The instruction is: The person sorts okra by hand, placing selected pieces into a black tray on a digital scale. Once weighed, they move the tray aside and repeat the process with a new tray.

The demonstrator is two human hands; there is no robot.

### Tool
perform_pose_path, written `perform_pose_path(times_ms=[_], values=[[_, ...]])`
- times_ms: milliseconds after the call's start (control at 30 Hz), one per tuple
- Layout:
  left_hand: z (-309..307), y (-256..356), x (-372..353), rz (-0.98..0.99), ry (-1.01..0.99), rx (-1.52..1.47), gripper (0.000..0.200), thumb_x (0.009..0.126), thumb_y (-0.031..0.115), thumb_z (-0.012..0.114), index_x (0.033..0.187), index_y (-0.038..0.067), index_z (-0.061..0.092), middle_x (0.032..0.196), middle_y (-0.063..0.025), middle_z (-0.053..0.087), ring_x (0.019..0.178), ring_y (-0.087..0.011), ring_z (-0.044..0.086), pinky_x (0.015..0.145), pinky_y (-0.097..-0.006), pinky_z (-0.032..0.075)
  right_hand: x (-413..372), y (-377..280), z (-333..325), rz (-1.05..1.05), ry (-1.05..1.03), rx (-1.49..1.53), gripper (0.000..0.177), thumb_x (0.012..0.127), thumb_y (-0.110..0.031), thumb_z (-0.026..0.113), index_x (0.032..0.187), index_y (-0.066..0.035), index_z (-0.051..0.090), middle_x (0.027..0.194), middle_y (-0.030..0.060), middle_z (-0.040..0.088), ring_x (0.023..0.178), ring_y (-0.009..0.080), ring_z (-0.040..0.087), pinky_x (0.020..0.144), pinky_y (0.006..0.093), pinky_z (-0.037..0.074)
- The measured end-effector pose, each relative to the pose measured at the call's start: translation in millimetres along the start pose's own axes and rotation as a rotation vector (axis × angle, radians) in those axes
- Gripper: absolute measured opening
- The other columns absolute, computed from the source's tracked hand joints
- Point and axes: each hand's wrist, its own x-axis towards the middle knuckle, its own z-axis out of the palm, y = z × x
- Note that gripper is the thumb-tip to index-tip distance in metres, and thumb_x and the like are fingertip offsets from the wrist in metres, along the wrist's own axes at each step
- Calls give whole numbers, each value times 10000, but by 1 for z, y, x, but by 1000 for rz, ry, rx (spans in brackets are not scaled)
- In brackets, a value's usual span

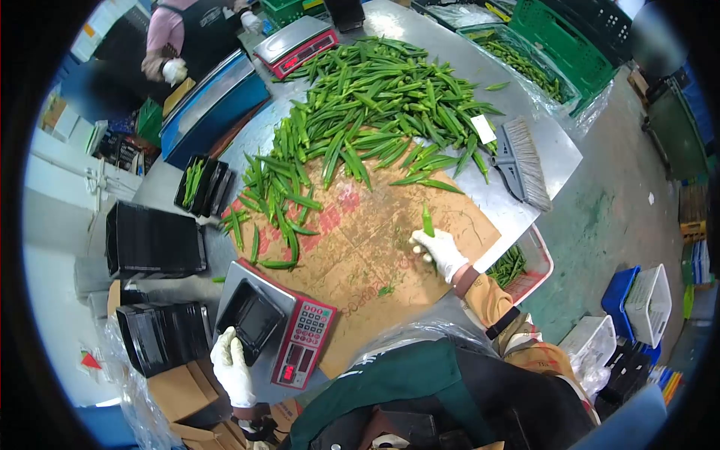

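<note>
My right hand [442,253], in a white glove, grips a single green okra pod [427,222] that points up and away from me. It is above a flattened cardboard sheet [382,255] strewn with bits of okra. A black plastic tray [251,315] rests tilted on the red-edged weighing scale [311,322]. At the tray's near left rim is my gloved left hand [234,367], fingers closed on the edge. Beyond the cardboard lies a large heap of okra [382,97], spilling down toward the left.
Black tray stacks [154,240] stand at the left. A brush [519,165] lies on the metal table's right side, and a crate of okra [536,259] sits below its edge. Across the table are a second scale [296,46] and a person's gloved hand [175,71].
</note>
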Motion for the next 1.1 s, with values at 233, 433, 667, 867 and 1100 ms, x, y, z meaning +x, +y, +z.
perform_pose_path(times_ms=[233, 433, 667, 867, 1100], values=[[80, 76, -5, 166, -42, 24, 252, 976, 10, 592, 1217, -19, 659, 1263, -126, 603, 1235, -239, 565, 1091, -353, 424, 85, -66, -114, -198, 414, -30, 246, 929, -216, 701, 1124, -65, 704, 867, 19, 685, 607, 62, 533, 478, 220, 383], [154, 142, 1, 190, -146, -52, 224, 959, 40, 629, 1172, 15, 693, 1195, -127, 658, 1162, -251, 609, 1047, -365, 447, 198, -120, -197, -594, 669, 63, 305, 838, -99, 768, 1108, 22, 695, 906, 34, 699, 736, 90, 589, 667, 268, 488], [214, 216, 39, 453, -261, 23, 264, 920, 41, 664, 1179, 66, 706, 1177, -118, 674, 1185, -301, 587, 1073, -404, 411, 205, -156, -195, -472, 710, -505, 425, 768, -71, 784, 1168, 10, 668, 1009, 139, 734, 923, 191, 692, 825, 320, 529], [224, 195, 59, 393, -263, -35, 247, 936, 35, 650, 1177, 56, 701, 1188, -109, 670, 1188, -269, 588, 1062, -386, 422, 108, -126, -268, -586, 574, -315, 350, 801, -81, 737, 1121, 45, 670, 932, 107, 716, 804, 136, 643, 718, 309, 528], [241, 170, 69, 47, -305, -303, 201, 982, 31, 605, 1168, -5, 672, 1196, -88, 675, 1126, -183, 621, 1025, -319, 463, -21, -73, -354, -310, 1097, -958, 339, 801, -161, 791, 1069, 15, 680, 807, 112, 671, 770, 196, 655, 765, 327, 529]])
